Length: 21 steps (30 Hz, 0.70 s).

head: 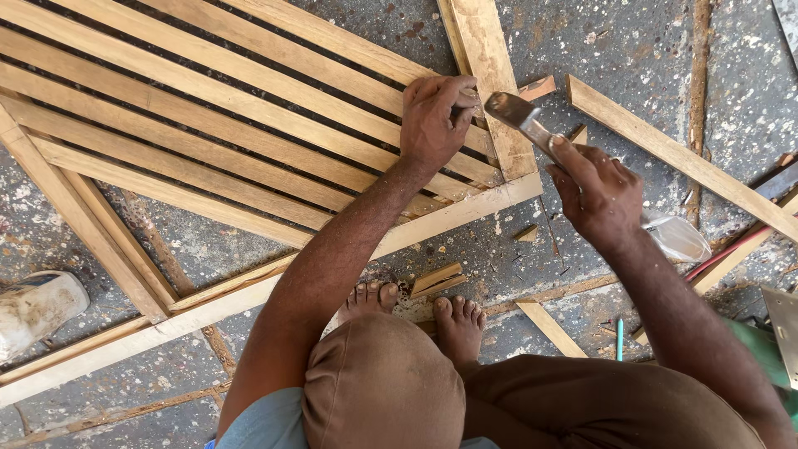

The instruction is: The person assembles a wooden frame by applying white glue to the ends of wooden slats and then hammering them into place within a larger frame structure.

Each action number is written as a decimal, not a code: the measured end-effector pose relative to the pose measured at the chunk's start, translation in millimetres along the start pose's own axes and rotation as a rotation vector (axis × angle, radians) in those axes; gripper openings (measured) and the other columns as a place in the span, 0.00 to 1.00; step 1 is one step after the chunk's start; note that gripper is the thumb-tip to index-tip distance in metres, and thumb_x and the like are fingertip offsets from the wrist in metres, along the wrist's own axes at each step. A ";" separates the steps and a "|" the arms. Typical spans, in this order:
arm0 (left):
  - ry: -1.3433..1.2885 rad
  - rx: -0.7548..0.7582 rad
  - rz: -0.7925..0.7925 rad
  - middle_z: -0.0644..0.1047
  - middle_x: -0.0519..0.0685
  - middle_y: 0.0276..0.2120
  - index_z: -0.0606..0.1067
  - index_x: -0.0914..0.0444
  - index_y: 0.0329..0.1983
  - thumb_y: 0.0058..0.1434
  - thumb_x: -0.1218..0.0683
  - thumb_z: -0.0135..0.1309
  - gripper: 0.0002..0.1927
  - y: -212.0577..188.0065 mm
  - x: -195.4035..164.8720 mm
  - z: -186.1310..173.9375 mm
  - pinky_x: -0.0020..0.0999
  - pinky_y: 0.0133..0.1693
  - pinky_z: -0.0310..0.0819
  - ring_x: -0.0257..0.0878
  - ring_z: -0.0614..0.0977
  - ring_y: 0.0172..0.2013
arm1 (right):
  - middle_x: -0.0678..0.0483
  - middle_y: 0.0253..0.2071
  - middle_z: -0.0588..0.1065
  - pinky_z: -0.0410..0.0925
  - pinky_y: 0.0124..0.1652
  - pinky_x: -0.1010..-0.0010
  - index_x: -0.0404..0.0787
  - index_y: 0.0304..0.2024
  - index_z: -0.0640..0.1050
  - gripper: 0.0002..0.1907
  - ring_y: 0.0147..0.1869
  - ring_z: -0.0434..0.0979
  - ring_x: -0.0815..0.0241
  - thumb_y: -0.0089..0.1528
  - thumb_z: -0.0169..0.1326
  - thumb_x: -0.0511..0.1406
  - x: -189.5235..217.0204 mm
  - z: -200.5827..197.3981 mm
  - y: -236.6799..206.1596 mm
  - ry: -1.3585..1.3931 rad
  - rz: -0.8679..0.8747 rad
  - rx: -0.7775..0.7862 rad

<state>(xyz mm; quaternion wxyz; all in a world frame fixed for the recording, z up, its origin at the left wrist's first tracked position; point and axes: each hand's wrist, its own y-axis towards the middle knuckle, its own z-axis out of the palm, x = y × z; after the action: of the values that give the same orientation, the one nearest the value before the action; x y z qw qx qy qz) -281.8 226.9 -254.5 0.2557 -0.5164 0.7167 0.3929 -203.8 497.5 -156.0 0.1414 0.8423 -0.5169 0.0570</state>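
A slatted wooden frame (208, 108) lies on the speckled concrete floor in front of me. My left hand (432, 120) is closed with its fingertips at the top of an upright rail (499, 91) on the frame's right side; whether it pinches something small there is hidden. My right hand (598, 195) grips the handle of a metal hammer (519, 116), whose head hangs just right of my left fingers over that rail. My bare feet (416, 312) stand beside the frame's lower rail.
Loose wooden strips (673, 150) lie on the floor to the right, with short offcuts (436, 280) near my feet. A white container (37, 303) sits at the left edge. A red cable (723, 254) and a green object (765, 349) lie at the right.
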 end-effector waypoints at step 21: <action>-0.001 0.046 -0.054 0.83 0.39 0.35 0.70 0.57 0.58 0.61 0.60 0.63 0.23 2.3 -5.6 -7.0 0.48 0.64 0.59 0.37 0.79 0.52 | 0.47 0.43 0.84 0.68 0.16 0.72 0.54 0.60 0.79 0.17 0.27 0.78 0.59 0.68 0.60 0.37 12.7 1.9 21.6 -0.210 0.014 0.227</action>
<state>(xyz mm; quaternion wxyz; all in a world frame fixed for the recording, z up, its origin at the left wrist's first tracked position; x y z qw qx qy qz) -281.8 224.5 -245.6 0.2785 -0.5291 0.7112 0.3696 -217.3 476.9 -150.9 -0.0099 0.8506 -0.5250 0.0276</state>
